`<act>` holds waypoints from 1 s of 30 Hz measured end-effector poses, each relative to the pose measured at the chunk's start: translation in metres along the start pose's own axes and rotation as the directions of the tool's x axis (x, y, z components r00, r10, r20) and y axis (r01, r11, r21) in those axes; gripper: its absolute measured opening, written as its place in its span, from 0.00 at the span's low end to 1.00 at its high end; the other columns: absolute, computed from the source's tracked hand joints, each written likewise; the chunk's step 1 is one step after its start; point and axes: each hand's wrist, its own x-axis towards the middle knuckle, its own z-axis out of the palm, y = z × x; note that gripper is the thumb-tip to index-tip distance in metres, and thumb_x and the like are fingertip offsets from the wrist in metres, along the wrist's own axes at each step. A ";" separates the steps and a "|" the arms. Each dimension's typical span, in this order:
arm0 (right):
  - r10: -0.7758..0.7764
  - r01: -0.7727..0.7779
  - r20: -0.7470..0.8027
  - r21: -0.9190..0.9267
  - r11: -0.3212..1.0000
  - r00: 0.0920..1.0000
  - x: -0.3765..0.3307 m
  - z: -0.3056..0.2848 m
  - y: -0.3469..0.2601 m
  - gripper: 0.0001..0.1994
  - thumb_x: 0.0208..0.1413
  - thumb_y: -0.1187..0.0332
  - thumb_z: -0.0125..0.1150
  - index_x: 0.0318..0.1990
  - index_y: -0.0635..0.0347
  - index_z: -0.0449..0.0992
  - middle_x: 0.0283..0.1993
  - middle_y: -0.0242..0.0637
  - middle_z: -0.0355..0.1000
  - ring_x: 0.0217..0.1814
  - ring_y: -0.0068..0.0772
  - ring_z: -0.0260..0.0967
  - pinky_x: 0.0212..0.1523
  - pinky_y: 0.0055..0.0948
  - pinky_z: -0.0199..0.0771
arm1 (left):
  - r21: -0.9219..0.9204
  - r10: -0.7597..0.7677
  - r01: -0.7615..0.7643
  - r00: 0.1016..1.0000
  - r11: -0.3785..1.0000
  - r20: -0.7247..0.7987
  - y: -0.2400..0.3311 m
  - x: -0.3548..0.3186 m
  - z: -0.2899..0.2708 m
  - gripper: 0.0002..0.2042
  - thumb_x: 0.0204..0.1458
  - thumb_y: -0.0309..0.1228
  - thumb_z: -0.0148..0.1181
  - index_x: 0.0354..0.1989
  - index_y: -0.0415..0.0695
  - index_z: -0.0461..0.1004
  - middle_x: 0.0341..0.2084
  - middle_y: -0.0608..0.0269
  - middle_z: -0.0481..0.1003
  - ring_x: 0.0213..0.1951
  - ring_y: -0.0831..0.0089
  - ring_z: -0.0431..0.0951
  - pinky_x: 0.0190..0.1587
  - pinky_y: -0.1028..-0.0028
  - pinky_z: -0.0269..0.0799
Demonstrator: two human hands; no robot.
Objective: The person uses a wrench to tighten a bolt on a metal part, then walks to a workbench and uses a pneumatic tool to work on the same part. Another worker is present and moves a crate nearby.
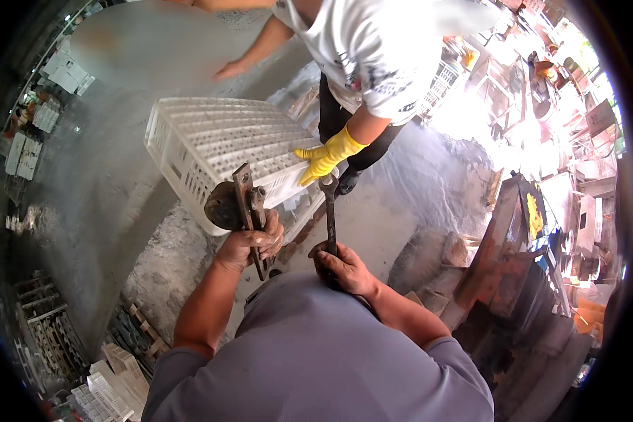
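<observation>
In my left hand [259, 243] is a dark, worn metal part, a flat plate [243, 193] with holes, a bolt and a round, wheel-like piece [223, 206] at its side. The fingers are wrapped round its lower end. My right hand [344, 267] is closed on the lower end of a wrench [331, 214], which points away from me with its jaw up. Just beyond both tools, a co-worker in a white T-shirt rests a yellow-gloved hand [327, 156] on the corner of a white plastic crate [239, 133]. The co-worker's other hand [230, 70] is bare and reaches out behind it.
A rusty metal machine or frame [499, 246] stands close on my right, with rubble [429, 260] beside it. White crates [109, 387] are stacked at the lower left. Dusty concrete floor [112, 183] stretches to the left. Bright clutter fills the far right.
</observation>
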 end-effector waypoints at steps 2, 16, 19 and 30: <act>-0.007 0.007 0.003 -0.039 0.999 1.000 0.003 0.002 -0.006 0.13 0.69 0.62 0.49 0.48 0.64 0.71 0.28 0.27 0.66 0.28 0.17 0.60 0.28 0.20 0.62 | -0.011 0.032 -0.032 0.999 0.999 -0.035 -0.001 0.002 0.000 0.10 0.45 0.27 0.62 0.29 0.46 0.64 0.18 0.68 0.63 0.17 0.79 0.62 0.22 0.76 0.58; 0.002 -0.123 0.271 0.430 0.894 0.962 0.041 0.014 -0.050 0.29 0.55 0.72 0.46 0.65 0.75 0.59 0.62 0.48 0.65 0.67 0.41 0.60 0.69 0.37 0.57 | 0.315 0.177 -0.051 0.906 0.948 -0.384 -0.011 -0.035 -0.006 0.12 0.45 0.24 0.62 0.35 0.47 0.65 0.28 0.67 0.65 0.23 0.80 0.65 0.26 0.79 0.64; -0.082 -0.064 0.296 0.454 0.889 0.952 0.044 0.017 -0.054 0.31 0.54 0.75 0.47 0.67 0.76 0.55 0.68 0.50 0.59 0.73 0.43 0.55 0.74 0.38 0.49 | 0.260 0.158 -0.065 0.922 0.963 -0.354 -0.014 -0.044 -0.012 0.12 0.47 0.24 0.62 0.34 0.47 0.64 0.27 0.68 0.63 0.23 0.80 0.64 0.27 0.79 0.64; 0.019 -0.175 0.291 0.522 0.835 0.957 0.054 0.015 -0.035 0.26 0.61 0.74 0.50 0.67 0.67 0.59 0.63 0.47 0.66 0.51 0.30 0.68 0.49 0.24 0.71 | 0.294 0.231 -0.112 0.881 0.949 -0.413 -0.024 -0.056 -0.002 0.12 0.48 0.25 0.62 0.38 0.44 0.66 0.26 0.68 0.66 0.23 0.80 0.65 0.26 0.79 0.64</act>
